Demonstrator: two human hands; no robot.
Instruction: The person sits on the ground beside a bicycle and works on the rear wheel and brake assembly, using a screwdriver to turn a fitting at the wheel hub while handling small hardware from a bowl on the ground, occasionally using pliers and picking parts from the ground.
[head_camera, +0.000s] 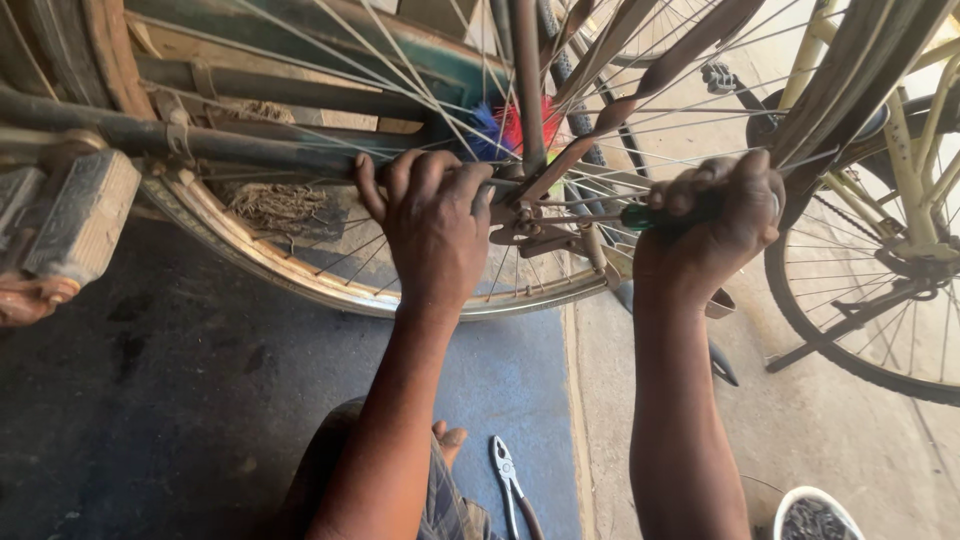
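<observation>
Sat at centre frame, the hub of the near wheel, with both hands closed in on it from either side. Left hand clenched over the frame tube just left of the hub, fingers wrapped over the top, knuckles toward the camera. Right hand closed around the green handle of a screwdriver, at right of centre. Long axis of the screwdriver ran nearly level, handle to the right, thin shaft pointing left through the spokes toward the hub fittings; tip hidden among brackets, so contact there could not be told. Hub lay left of the right grip and right of the left grip, between the two, nearer the left hand. Bright blue and red brush seen above the hub, behind the spokes. Pedal at far left. Pliers lay on the blue mat at lower centre, well apart from both hands. Second wheel stood at right; white bowl at the bottom right edge.
</observation>
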